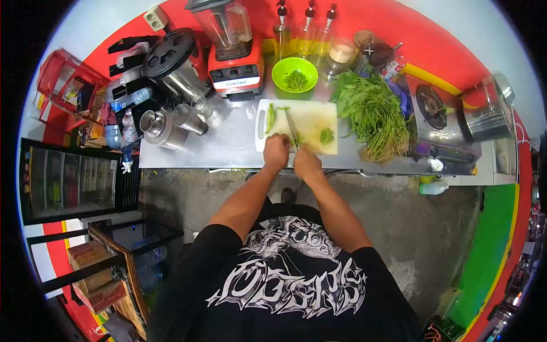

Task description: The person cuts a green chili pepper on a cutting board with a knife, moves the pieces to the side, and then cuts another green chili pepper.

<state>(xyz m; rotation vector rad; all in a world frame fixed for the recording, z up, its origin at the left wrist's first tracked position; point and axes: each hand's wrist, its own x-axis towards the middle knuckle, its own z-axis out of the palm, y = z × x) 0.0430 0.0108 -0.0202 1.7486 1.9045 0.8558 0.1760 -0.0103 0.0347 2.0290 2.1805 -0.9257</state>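
On the white cutting board [325, 114], my right hand [307, 163] grips a knife [292, 126], its blade pointing away from me across the board. My left hand [277, 150] is closed at the board's front edge, close to the blade; what its fingers hold is hidden. Small green bits [300, 138] lie beside the blade. Several long green vegetable pieces [272, 117] rest at the board's left, and a small pile of chopped greens [326, 135] sits at its right. Behind the board stands a lime-green bowl [277, 73] with chopped greens inside.
A large bunch of leafy greens [373, 114] lies right of the board, beside a gas stove [441, 137] with a metal pot [487, 122]. Behind are a red blender [235, 71] and pump bottles [306, 34]. Metal canisters [165, 131] stand left on the steel counter [228, 151].
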